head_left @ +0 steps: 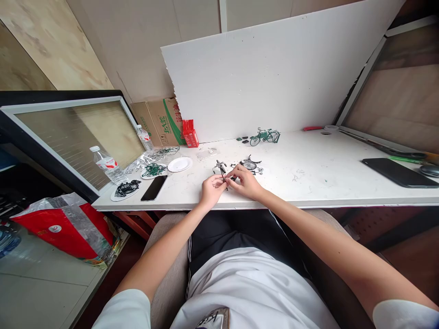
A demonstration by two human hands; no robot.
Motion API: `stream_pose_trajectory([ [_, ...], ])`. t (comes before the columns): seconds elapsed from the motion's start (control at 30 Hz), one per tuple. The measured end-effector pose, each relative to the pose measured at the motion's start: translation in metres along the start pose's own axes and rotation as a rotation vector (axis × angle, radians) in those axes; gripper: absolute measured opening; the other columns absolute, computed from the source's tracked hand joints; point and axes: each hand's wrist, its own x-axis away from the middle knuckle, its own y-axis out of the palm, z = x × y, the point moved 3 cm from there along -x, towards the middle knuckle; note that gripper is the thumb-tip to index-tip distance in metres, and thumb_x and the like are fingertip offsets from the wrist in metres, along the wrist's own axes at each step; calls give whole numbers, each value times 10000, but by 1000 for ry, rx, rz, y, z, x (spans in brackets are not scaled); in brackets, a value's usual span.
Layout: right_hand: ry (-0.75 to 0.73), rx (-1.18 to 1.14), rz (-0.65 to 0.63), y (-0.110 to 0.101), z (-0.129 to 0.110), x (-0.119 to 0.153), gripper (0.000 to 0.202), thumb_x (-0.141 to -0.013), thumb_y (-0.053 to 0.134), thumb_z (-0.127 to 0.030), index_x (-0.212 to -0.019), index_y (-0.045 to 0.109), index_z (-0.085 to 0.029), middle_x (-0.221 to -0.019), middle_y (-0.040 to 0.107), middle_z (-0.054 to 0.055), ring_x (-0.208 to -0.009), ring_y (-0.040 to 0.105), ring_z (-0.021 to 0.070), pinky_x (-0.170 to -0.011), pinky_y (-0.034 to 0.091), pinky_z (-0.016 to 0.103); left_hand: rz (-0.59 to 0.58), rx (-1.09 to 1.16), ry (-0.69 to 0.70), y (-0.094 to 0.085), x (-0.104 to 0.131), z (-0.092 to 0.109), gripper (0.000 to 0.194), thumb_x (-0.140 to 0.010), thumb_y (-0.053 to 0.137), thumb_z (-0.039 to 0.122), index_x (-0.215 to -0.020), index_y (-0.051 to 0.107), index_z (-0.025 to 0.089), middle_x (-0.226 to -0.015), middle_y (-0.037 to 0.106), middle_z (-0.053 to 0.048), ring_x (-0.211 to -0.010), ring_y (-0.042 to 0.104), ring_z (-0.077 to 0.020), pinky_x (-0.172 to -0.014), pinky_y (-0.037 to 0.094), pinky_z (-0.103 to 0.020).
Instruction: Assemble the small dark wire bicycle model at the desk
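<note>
Right now both my hands sit together at the front edge of the white table. My left hand pinches a small dark metal bike frame part, fingers closed on its lower end, upper end sticking up off the surface. My right hand has fingertips pressed together at the same spot, gripping something tiny against the part; too small to tell what.

Progress, judging by layout: one finished green model bicycle stands upright at the back near the white board, so one build looks done. The one in hand looks early. A loose spoked wheel with bits lies just beside my right hand, unattached. Left side: a plate of green parts, a plate of black parts, an empty white plate, some clear plastic bags. Plenty still unused.

Surface: white tabletop, scuffed, small specks. A black phone lies between the plates, a second phone far right. Two water bottles at the left edge, a red carton and a cardboard box at the back. Room: plywood walls, a framed glass panel leaning left, a red bag on the floor.
</note>
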Motion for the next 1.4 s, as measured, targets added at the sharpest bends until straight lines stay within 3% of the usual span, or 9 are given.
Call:
stream_pose_trajectory([
  [0.27,40,-112,-50,4,10,-2,254,-964,669,-423,-1003,796,-207,-850,595,57,-791,562,194,-718,446,329,-10,-14,-18,1,0,0,408,-763,874,323,-1085,734,118,-811,781,-88,-778,751,-206,-788,595,-328],
  [0.6,94,-192,-41,3,12,-4,360,-983,625,-540,-976,762,-207,-945,646,88,-826,589,201,-729,486,335,-72,119,-88,-1,-6,-5,586,-761,892,389,-1231,705,95,-993,807,-153,-837,759,-228,-848,617,-397],
  [0.93,155,-218,-37,-1,3,-4,399,-964,627,-580,-967,769,-208,-976,676,98,-852,610,211,-696,493,325,-43,193,-114,-2,-7,-5,521,-736,912,387,-1132,743,94,-1047,799,-165,-950,769,-266,-970,609,-475],
  [1.1,195,-234,-55,-1,3,-4,376,-939,657,-554,-966,775,-198,-929,678,89,-767,581,188,-646,468,313,-60,192,-116,-2,-7,-7,520,-729,917,385,-1122,742,92,-1047,797,-165,-947,768,-265,-982,601,-488],
  [1.4,181,-244,-71,-2,6,-4,315,-944,657,-479,-986,781,-193,-1018,726,105,-895,649,219,-665,484,302,-66,199,-125,-3,-8,-7,542,-707,931,395,-1119,738,99,-1028,798,-149,-898,760,-234,-926,615,-442],
])
